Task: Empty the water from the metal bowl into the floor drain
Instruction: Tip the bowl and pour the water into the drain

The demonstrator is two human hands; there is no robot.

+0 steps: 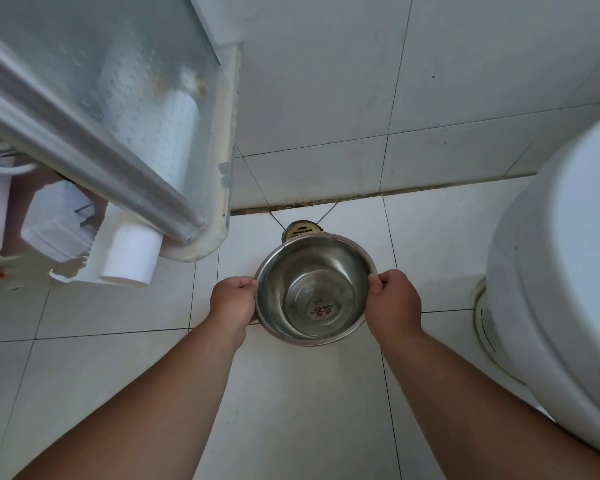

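Note:
A round metal bowl hangs above the white tiled floor, held level between both hands. My left hand grips its left rim and my right hand grips its right rim. A small red mark shows on the bowl's bottom; whether water is inside I cannot tell. Just beyond the bowl's far rim sits the brass floor drain, close to the wall, its near half hidden by the bowl.
A white toilet fills the right side. At the left stands a frosted glass shower door with a metal frame, a white pipe and a white box below it. The tiled wall rises behind the drain.

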